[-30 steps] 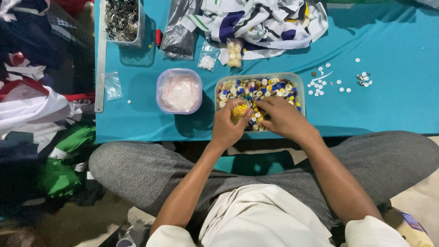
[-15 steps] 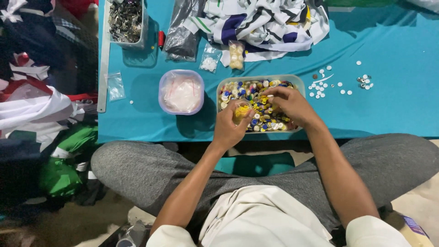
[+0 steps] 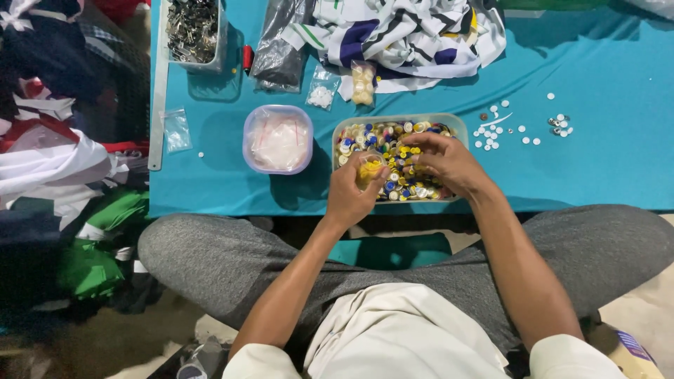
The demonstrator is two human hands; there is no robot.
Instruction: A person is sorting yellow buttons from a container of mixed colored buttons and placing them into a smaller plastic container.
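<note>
A clear rectangular tub [image 3: 460, 125] full of mixed yellow, blue and white buttons sits at the near edge of the teal table [image 3: 604, 168]. My left hand [image 3: 352, 193] grips a small clear bag of yellow buttons [image 3: 369, 169] over the tub's left end. My right hand [image 3: 446, 163] reaches into the tub from the right, fingers curled down among the buttons; whether it pinches any cannot be told.
A square lidded tub of white contents [image 3: 277, 138] stands left of the button tub. Loose white buttons [image 3: 519, 128] lie to the right. Striped cloth [image 3: 407, 35], small bags [image 3: 363, 82], a tray of metal clips [image 3: 192, 28] and a ruler [image 3: 159, 91] lie farther back. Clothes [image 3: 63, 175] pile on the floor at left.
My right hand has shifted from the tub's front middle toward its upper right part. My left hand still holds the bag of yellow buttons.
</note>
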